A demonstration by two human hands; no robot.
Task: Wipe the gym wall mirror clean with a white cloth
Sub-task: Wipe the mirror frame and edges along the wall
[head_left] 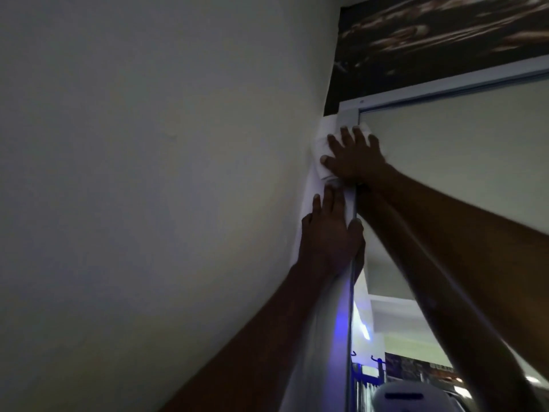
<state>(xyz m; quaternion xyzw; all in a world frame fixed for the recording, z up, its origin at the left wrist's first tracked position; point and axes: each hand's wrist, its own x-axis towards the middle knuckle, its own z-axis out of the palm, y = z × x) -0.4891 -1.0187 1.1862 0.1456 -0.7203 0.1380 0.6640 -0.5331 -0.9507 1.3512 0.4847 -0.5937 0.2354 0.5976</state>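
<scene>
The wall mirror (463,162) fills the right side, inside a pale metal frame (347,115). My right hand (355,157) reaches up to the mirror's top left corner and presses a folded white cloth (322,145) flat against the frame with spread fingers. The cloth sticks out to the left and above the fingers. Just below, my left hand (329,233) rests on the frame's left upright, fingers straight up along it and thumb at the glass edge. Both forearms run down to the bottom of the view.
A plain white wall (148,173) takes up the left half. A dark printed banner (445,34) runs above the mirror. The glass reflects a ceiling, blue racks (365,373) and a white device (398,396) low down.
</scene>
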